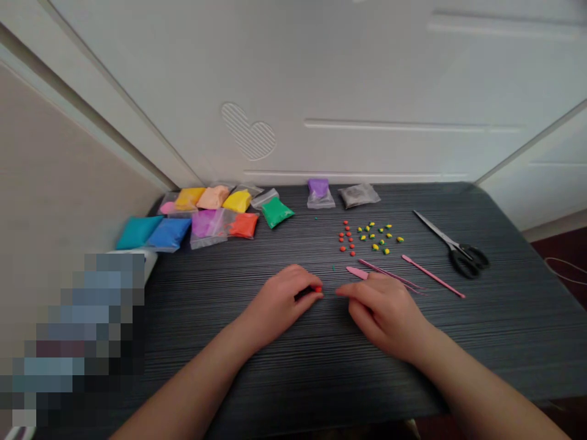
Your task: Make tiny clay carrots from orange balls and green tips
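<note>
My left hand (287, 299) is closed in a pinch, with a small orange-red piece of clay (318, 289) between thumb and fingertips, just above the table. To its right, my right hand (383, 308) has its index finger pointing left toward that piece, the other fingers curled in. Anything at its fingertips is too small or hidden to make out. A pink flat-bladed tool (356, 272) sticks out from behind the right hand; whether it is held or lies on the table, I cannot tell. A tiny green bit (333, 267) lies beyond the gap between both hands.
Small red pieces (351, 246) and yellow-green pieces (375, 247) lie in groups beyond my hands. Pink tweezers (387, 272), a pink stick tool (433, 277) and scissors (454, 244) lie to the right. Bags of coloured clay, including green (277, 212) and blue (169, 234), line the back left.
</note>
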Tool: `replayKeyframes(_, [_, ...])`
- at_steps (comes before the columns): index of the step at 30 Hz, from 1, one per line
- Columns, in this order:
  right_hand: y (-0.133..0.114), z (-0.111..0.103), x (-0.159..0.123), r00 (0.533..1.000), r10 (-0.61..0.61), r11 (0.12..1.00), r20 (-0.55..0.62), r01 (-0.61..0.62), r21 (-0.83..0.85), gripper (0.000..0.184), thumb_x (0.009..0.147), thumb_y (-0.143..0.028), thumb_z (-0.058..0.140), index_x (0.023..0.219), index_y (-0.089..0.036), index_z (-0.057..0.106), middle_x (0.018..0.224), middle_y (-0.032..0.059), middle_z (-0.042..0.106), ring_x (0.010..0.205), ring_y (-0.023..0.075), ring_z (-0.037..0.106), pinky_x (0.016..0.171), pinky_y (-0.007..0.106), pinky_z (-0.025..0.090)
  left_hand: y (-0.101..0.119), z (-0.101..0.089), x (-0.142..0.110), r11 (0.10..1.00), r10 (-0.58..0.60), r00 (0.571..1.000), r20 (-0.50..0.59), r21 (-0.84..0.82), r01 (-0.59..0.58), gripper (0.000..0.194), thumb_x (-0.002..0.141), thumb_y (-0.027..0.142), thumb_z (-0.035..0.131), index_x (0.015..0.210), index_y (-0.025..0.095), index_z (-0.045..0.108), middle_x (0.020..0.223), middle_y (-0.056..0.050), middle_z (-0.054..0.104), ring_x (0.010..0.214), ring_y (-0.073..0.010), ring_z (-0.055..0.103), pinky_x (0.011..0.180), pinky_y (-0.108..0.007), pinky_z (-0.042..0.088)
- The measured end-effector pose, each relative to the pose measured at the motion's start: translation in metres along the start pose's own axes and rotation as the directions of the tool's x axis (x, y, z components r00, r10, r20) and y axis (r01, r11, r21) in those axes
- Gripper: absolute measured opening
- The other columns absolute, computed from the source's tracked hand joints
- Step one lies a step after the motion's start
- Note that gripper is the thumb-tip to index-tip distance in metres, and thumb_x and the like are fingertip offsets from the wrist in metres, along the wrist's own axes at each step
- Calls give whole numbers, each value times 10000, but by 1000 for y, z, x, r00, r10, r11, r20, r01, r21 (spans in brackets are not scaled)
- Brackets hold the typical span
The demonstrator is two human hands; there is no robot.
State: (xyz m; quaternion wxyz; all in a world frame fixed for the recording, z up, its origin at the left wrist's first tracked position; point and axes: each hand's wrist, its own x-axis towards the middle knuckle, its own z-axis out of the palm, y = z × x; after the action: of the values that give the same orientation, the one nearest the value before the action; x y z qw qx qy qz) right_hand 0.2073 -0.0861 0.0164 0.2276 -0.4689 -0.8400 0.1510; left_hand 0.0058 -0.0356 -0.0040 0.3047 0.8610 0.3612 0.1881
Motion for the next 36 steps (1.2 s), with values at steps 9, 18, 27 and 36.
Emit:
replayKeyframes(9, [2, 8, 3, 997, -4, 997, 73, 10, -81, 265, 796, -156, 419, 1021, -203, 550, 752, -4, 606, 688, 129, 505, 791, 309, 336, -6, -2, 3, 984, 77, 997, 10, 160, -78, 222, 787, 313, 503, 962, 261, 629, 1104, -17, 560, 1032, -201, 392, 911, -374, 338])
replayKeyframes(18, [-2, 16, 2, 968, -25, 960, 249, 93, -265, 369, 814, -210, 406, 1177, -190, 470, 663, -5, 586, 629, 137, 491, 759, 338, 287, -12, -7, 2, 992, 62, 998, 33, 110, -65, 241, 763, 317, 536, 982, 271, 626, 1130, -4, 556, 1052, -203, 381, 925, -379, 334])
replayKeyframes(27, [-5, 20, 4, 950, -13, 947, 311, 112, -302, 404, 830, -219, 386, 1232, -202, 419, 666, -7, 587, 638, 142, 491, 756, 344, 262, -22, -14, 3, 999, 32, 997, -69, 14, -32, 237, 780, 123, 469, 939, 200, 627, 975, -15, 614, 969, -137, 478, 898, -284, 373])
replayKeyframes(36, [-9, 20, 3, 950, -22, 945, 311, 121, -303, 412, 829, -229, 394, 1240, -211, 409, 641, -12, 578, 620, 142, 480, 711, 338, 260, -27, -18, 7, 982, -189, 917, -352, -44, 185, 210, 764, 107, 425, 819, 173, 617, 860, -9, 624, 853, -128, 557, 804, -265, 426])
